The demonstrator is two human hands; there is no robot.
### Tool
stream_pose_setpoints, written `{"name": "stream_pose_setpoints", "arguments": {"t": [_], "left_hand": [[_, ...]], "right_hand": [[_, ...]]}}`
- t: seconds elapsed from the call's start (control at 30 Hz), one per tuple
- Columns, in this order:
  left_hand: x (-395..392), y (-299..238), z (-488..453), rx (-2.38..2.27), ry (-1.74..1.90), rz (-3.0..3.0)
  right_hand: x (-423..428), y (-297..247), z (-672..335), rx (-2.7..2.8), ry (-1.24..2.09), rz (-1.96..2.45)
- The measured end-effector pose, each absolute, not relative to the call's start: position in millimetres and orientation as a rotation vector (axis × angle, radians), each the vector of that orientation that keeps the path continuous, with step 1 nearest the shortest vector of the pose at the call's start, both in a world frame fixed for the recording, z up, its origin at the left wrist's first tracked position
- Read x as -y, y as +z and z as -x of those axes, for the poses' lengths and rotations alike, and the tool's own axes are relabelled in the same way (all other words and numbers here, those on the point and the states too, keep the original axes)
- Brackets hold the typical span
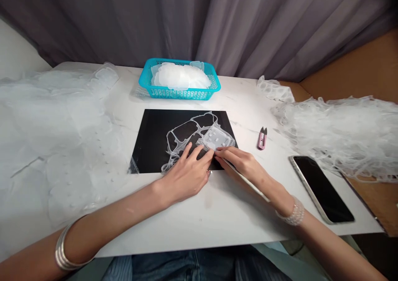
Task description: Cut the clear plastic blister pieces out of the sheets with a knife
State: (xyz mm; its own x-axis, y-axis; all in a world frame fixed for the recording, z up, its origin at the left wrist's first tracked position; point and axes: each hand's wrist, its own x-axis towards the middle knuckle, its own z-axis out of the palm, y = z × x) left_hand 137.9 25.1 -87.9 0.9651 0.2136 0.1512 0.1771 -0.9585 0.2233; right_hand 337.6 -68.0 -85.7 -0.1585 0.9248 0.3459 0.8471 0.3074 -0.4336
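Observation:
A clear plastic sheet with cut-out openings lies on a black mat. A frosted panel with small raised bumps sits at its right end. My left hand rests with fingers stretched out over the near edge of the sheet, holding nothing. Beside it, my right hand is closed round a slim, pale, stick-like tool. The tool's tip is hidden by the fingers near the panel's lower edge.
A turquoise basket of frosted pieces stands behind the mat. Frosted sheets pile up at left. On the right are pink thread snips, a phone, a heap of clear plastic scraps and cardboard.

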Motion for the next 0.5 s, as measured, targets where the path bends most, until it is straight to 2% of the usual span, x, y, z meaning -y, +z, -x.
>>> {"name": "stream_pose_setpoints", "arguments": {"t": [0.23,0.5], "left_hand": [[-26.6,-87.0,-137.0,-0.263,0.233,-2.960],[-31.2,-83.0,-132.1,-0.251,0.171,-3.017]], "right_hand": [[63.3,-89.6,-338.2,2.162,0.073,1.551],[55.6,-66.6,-328.7,2.543,-0.054,1.592]]}}
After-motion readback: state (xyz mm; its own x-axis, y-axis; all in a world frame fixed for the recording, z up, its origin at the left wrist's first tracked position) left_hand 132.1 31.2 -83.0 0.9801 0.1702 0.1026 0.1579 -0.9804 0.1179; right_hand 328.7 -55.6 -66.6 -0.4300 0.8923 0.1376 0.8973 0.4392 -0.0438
